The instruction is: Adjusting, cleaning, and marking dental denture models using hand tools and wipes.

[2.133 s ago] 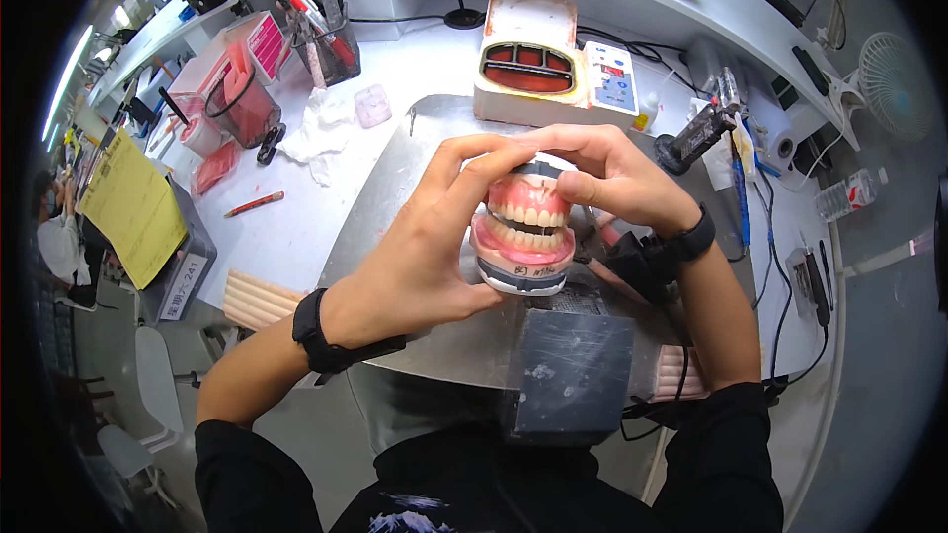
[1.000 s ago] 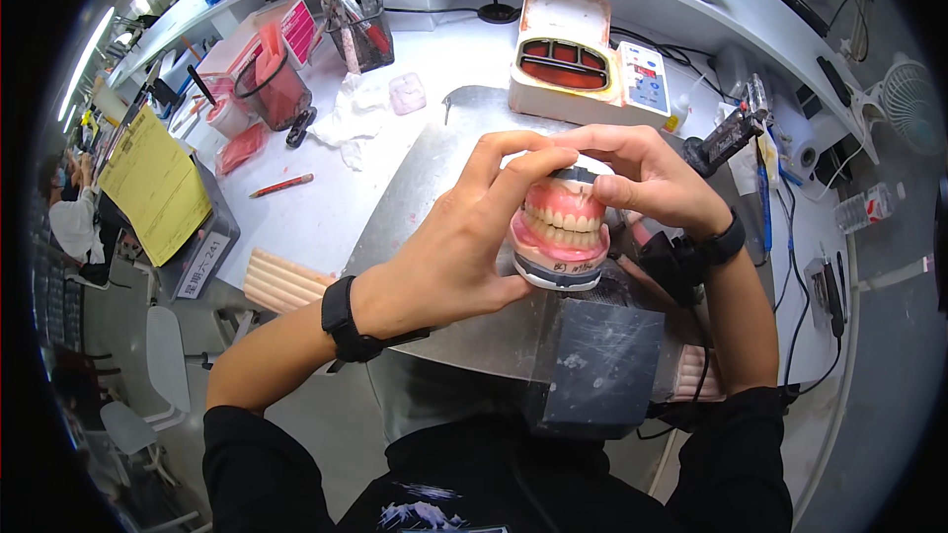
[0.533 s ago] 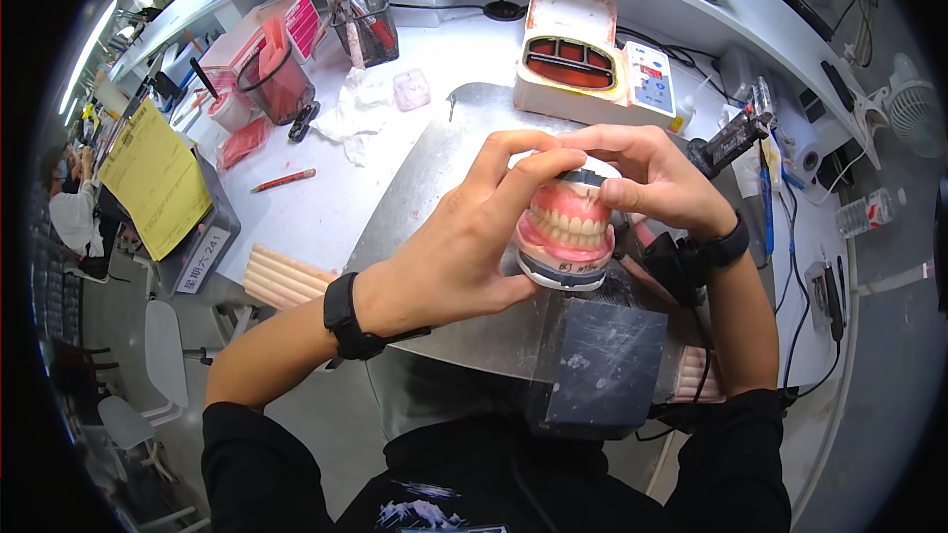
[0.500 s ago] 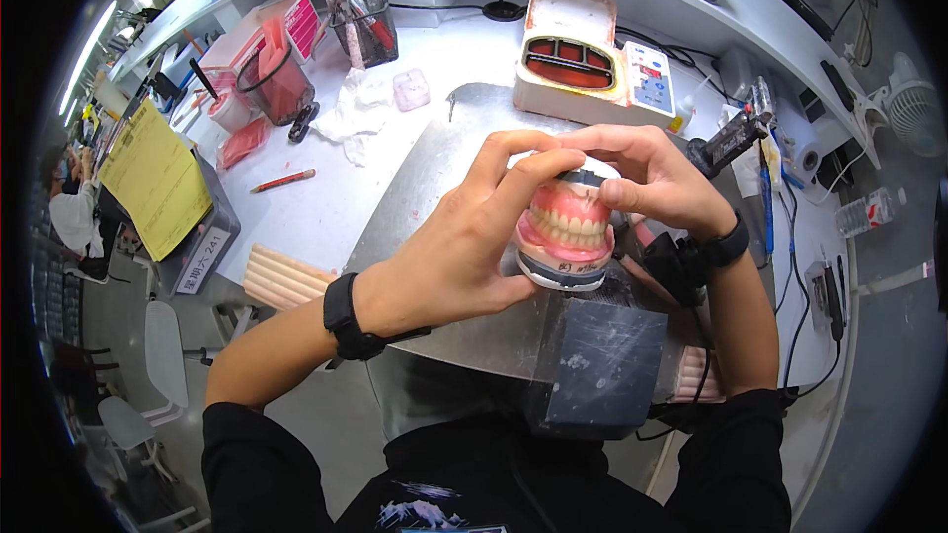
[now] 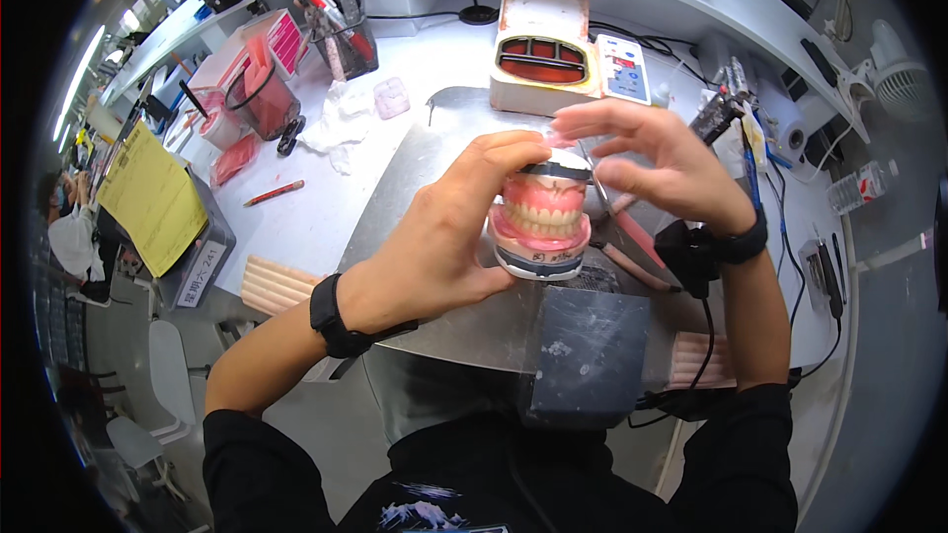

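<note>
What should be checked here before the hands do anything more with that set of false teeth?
1. Left hand has a firm hold on the false teeth: ok, fingers wrap its side and top.
2. Right hand is on the teeth: not ok, it hovers open beside them, fingers spread.
3. Thin metal tool by the right fingers is gripped: cannot tell.
4. Upper and lower rows meet evenly: cannot tell, partly hidden by the fingers.
5. Metal sheet lies under the work: ok.
6. Wrist cable hangs away from the teeth: ok.

Glossy pink denture model [image 5: 541, 212], dull metal tray [image 5: 415, 178]
</note>
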`<action>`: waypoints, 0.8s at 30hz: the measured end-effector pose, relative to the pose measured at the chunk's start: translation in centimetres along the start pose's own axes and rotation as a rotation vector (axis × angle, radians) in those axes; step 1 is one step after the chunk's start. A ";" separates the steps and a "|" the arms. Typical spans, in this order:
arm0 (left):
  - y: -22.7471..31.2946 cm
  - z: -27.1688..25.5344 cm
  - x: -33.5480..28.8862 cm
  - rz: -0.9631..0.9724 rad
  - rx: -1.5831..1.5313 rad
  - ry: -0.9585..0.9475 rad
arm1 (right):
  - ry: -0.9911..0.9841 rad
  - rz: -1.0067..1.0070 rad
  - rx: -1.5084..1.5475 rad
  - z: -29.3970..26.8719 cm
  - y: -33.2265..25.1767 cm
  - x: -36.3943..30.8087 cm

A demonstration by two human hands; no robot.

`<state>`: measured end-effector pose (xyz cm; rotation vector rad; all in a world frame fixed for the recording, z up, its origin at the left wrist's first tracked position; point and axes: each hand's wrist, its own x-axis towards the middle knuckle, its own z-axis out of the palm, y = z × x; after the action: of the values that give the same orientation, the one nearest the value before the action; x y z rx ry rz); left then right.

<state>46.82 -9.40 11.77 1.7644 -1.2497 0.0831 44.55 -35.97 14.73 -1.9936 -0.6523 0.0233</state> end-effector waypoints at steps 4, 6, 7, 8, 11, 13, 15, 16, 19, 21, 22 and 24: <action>0.2 -0.1 0.1 -0.047 -0.055 -0.016 | 0.329 0.039 -0.107 -3.2 -2.6 -5.5; 0.0 0.3 0.4 -0.022 -0.080 -0.069 | 0.516 0.033 -0.022 -2.4 -3.7 -9.4; -0.6 0.3 0.1 -0.044 -0.100 -0.055 | 0.686 0.006 0.065 -1.9 -4.3 -11.7; -1.4 0.9 0.0 -0.059 -0.140 -0.053 | 0.725 0.039 0.069 -0.7 -4.1 -13.5; -0.7 0.3 -1.1 -0.056 -0.019 -0.016 | 0.716 0.172 -0.094 4.0 -4.9 -17.2; 0.4 0.8 -0.7 -0.045 0.019 -0.026 | 0.770 0.184 -0.055 5.5 -6.0 -19.4; 0.9 1.6 -0.2 -0.071 0.289 0.005 | 0.803 0.386 0.257 5.7 -7.3 -22.8; 0.9 2.1 -0.1 -0.046 0.276 -0.013 | 0.865 0.352 0.114 4.8 -6.6 -25.2; 0.2 1.9 -0.3 -0.197 -0.148 0.006 | 1.099 0.430 0.144 1.0 -6.1 -31.9; 1.5 0.3 -1.2 -0.153 -0.117 0.085 | 1.263 0.424 0.118 -2.1 -4.8 -36.0; 1.5 -1.5 -2.0 -0.128 -0.106 0.135 | 1.336 0.405 0.116 -4.1 -3.7 -37.8; 0.8 -7.7 -5.2 -0.024 0.329 0.290 | 1.434 0.384 0.040 -8.9 -1.7 -39.9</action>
<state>47.04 -0.35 13.82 1.9615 -1.0446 0.5386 12.26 -60.73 10.48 -1.5371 0.6403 -1.0355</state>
